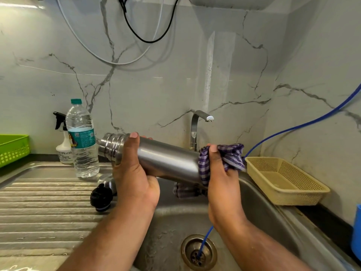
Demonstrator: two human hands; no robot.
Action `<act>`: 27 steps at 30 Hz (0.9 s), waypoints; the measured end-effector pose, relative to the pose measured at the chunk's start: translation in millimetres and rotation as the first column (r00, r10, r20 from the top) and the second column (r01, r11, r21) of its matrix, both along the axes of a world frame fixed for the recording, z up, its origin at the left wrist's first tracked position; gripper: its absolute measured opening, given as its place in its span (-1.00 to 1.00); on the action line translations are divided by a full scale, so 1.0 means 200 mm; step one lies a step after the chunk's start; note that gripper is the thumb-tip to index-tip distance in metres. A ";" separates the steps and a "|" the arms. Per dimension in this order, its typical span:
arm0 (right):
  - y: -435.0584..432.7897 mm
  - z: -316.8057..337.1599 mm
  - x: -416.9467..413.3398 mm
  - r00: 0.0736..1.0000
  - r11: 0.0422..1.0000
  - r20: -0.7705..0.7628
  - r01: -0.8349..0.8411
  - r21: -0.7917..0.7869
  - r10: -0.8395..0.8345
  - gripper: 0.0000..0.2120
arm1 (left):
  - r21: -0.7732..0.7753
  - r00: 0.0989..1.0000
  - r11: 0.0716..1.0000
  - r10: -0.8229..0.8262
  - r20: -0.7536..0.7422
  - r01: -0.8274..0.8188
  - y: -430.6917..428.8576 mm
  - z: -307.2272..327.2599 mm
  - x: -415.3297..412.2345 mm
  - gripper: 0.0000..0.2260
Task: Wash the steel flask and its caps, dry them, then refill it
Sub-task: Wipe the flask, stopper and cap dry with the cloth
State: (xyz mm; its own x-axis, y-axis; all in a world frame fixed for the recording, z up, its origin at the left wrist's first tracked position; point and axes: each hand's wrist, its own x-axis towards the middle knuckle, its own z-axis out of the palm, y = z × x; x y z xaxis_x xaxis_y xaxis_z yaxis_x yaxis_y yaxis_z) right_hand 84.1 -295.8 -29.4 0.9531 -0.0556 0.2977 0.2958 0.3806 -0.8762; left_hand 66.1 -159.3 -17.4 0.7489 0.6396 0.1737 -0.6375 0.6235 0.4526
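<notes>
Both our hands are above the sink [168, 222]: left hand [134, 178] fingers wrap the tilted steel flask [168, 159] near its neck, right hand [220, 180] fingers clutch a checked cloth [230, 155] over its base. Black cap [101, 197] lies left on the bench.

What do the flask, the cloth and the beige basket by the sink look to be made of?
Flask: brushed steel, by its dull grey sheen. Cloth: woven fabric, likely cotton; purple checks, soft folds. Basket: probably plastic, matt beige, moulded mesh walls.
</notes>
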 end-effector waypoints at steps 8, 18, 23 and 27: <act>-0.05 -0.05 0.13 0.957 0.999 -0.290 -0.021 -0.028 0.012 -0.77 | 0.538 0.939 0.783 0.167 0.300 -0.311 -0.06 0.00 -0.05 -0.59; -0.09 -0.08 0.22 0.945 0.972 -0.312 0.018 -0.236 -0.093 -0.86 | 0.798 0.880 0.371 0.211 0.425 -0.475 -0.16 -0.01 -0.13 -0.49; -0.11 -0.17 0.21 0.873 0.905 -0.351 -0.405 -0.132 0.339 -0.78 | 0.857 0.889 0.236 0.115 0.444 -0.459 -0.19 -0.02 -0.15 -0.48; -0.09 -0.15 0.19 0.793 0.819 -0.438 -0.541 -0.191 0.422 -0.56 | 0.856 0.903 0.288 0.119 0.413 -0.429 -0.15 -0.03 -0.14 -0.47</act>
State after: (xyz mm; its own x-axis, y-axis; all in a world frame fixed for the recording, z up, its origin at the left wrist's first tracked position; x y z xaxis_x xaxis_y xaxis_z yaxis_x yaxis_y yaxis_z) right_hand 123.0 -314.3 -59.9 0.8691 0.4726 -0.1458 -0.2153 0.0961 -0.9718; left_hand 38.8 -190.3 -22.7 0.3989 0.1083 0.9106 -0.8510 -0.3262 0.4116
